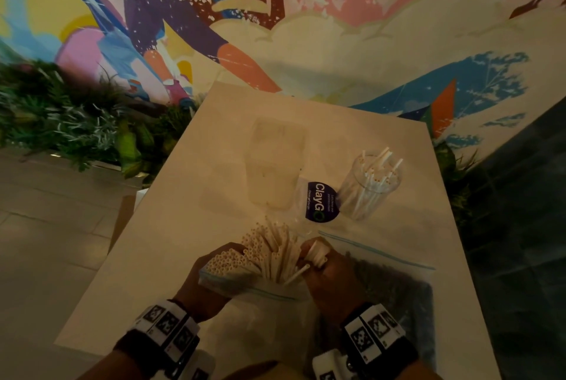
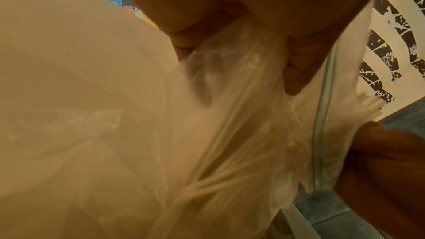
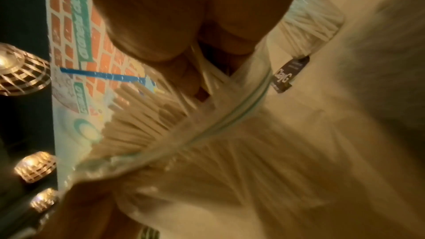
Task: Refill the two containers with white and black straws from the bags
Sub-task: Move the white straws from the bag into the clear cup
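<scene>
Fingers: my left hand (image 1: 214, 272) grips the bag (image 1: 242, 283) of white straws (image 1: 263, 249); right hand (image 1: 324, 269) pinches a few, lower centre.
Head only: cup (image 1: 372, 186), right of centre.
Wrists: blurred bag plastic.

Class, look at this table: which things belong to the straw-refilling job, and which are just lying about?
Part of the job:
- bag of white straws, gripped by the left hand
- few white straws pinched in the right hand
- clear container holding white straws
- bag of black straws

Just lying about:
- ClayGo sticker
- plants
- wall mural
</scene>
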A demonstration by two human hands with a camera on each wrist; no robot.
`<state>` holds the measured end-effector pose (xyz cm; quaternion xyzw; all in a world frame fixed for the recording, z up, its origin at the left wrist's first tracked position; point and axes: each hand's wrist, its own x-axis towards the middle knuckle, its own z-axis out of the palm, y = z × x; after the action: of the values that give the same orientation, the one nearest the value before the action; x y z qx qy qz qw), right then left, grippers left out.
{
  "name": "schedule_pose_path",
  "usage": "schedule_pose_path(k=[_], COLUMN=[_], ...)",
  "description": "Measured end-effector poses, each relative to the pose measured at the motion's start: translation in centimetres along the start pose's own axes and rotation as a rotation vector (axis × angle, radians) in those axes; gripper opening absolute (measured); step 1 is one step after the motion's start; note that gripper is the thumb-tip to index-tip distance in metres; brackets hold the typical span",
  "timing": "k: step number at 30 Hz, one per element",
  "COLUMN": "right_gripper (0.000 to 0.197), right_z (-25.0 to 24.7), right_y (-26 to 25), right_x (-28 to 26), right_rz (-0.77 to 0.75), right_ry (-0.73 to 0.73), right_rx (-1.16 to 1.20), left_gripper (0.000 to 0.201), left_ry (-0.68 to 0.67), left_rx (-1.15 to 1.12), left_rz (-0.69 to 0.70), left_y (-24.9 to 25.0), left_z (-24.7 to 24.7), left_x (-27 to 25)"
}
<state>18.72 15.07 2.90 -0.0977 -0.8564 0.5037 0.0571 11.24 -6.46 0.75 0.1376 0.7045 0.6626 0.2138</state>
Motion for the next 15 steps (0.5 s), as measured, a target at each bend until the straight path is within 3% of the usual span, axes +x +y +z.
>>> schedule_pose_path(k=[2,4,7,15], right_gripper=[0.004,0.003,0.025,0.021], right_z=[0.3,0.2,0.0,0.5], right_y=[0.1,0.2,-0.2,-0.5], right_x=[-0.2,-0.2,-0.2,0.5], right_rz=[0.077,0.109,0.106,0.17], right_ry=[-0.103,-0.059,0.04,0.009], right_rx=[0.013,0.119,0.224,0.282], left_gripper=[0.051,0.051,0.051,0.052], left_ry=[-0.021,-0.044,-0.032,-0.015], left_rx=[-0.007,0.028,0.033,-0.06], left_rz=[0.013,0.013,-0.001,0.039], left_y=[0.2,0.5,0.1,1.6], left_z=[0.0,0.0,-0.4,0.3], left_x=[0.1,0.0,-0.1,-0.4])
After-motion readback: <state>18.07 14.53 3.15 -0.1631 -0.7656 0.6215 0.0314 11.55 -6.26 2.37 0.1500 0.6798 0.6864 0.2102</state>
